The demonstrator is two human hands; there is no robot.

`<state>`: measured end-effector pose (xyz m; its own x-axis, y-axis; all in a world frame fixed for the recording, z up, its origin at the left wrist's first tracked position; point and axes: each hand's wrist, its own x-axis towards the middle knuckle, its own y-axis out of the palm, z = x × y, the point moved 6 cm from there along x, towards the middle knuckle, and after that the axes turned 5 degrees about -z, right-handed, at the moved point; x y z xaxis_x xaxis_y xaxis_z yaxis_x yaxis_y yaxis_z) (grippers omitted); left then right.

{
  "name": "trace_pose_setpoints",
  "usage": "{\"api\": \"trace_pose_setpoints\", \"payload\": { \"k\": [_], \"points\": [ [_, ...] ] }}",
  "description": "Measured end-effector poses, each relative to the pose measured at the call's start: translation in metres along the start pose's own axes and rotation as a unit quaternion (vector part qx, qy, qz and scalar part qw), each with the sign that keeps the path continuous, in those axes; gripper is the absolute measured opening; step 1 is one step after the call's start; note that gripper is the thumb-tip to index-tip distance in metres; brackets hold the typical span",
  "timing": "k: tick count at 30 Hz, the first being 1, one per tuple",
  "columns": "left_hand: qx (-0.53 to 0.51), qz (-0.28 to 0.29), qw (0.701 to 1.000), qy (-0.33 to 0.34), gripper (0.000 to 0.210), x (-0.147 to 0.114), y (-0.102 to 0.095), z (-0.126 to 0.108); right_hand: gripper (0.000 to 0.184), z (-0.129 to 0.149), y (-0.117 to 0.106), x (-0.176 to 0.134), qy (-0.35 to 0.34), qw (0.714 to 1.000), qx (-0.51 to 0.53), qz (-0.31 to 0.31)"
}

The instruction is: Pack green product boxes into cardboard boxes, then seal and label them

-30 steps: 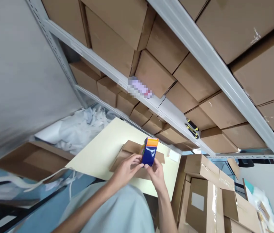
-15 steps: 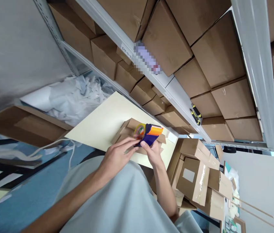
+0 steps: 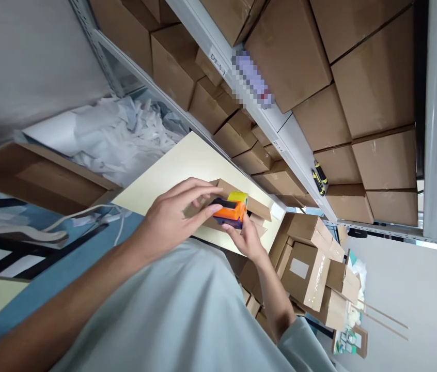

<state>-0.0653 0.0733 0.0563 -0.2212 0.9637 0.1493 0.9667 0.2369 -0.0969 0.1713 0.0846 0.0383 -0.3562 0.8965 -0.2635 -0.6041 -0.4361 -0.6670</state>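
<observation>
My right hand (image 3: 248, 239) grips an orange and dark-blue tape dispenser (image 3: 231, 210) from its right end. A yellow tape roll (image 3: 238, 197) sits on the dispenser's far side. To the left, my left hand (image 3: 180, 211) is open, its fingers stretched out above the dispenser and its thumb tip at the dispenser's left end. Whether that thumb presses on it or only hovers, I cannot tell. Behind and beneath my hands, a cardboard box (image 3: 259, 207) with raised flaps rests on the pale yellow tabletop (image 3: 168, 168); my hands cover part of it.
Shelves with cardboard boxes (image 3: 288, 62) run along the far side. Two black and yellow cutters (image 3: 318, 178) lie on the shelf edge. Crumpled white paper (image 3: 125, 129) and an open carton (image 3: 40, 175) are at left. More cartons (image 3: 306, 266) are stacked at right.
The tape dispenser has been turned, so its orange side now faces me. My left hand has loosened and spread its fingers, while my right hand keeps its hold. The camera view has shifted slightly.
</observation>
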Motion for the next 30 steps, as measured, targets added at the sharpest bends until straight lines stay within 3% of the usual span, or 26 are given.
{"api": "trace_pose_setpoints", "payload": {
  "k": [8,13,16,23,30],
  "points": [
    [-0.043,0.055,0.997,0.02,0.034,0.0,-0.004,0.001,0.037,0.031,-0.015,-0.004,-0.07,0.991,-0.113,0.014],
    [-0.037,0.059,0.997,0.015,0.03,-0.001,-0.01,0.003,0.034,0.035,-0.015,-0.009,-0.084,0.981,-0.172,0.036],
    [-0.044,0.089,0.995,0.028,0.03,0.001,-0.01,0.001,0.032,0.035,-0.016,-0.014,-0.085,0.976,-0.193,0.046],
    [-0.048,0.169,0.984,0.025,0.038,-0.003,-0.001,-0.001,0.024,0.036,-0.022,-0.028,-0.111,0.969,-0.206,0.073],
    [-0.027,0.174,0.984,-0.02,0.033,-0.018,0.011,0.01,0.032,0.034,-0.028,-0.038,-0.064,0.98,-0.154,0.105]
  ]
}}
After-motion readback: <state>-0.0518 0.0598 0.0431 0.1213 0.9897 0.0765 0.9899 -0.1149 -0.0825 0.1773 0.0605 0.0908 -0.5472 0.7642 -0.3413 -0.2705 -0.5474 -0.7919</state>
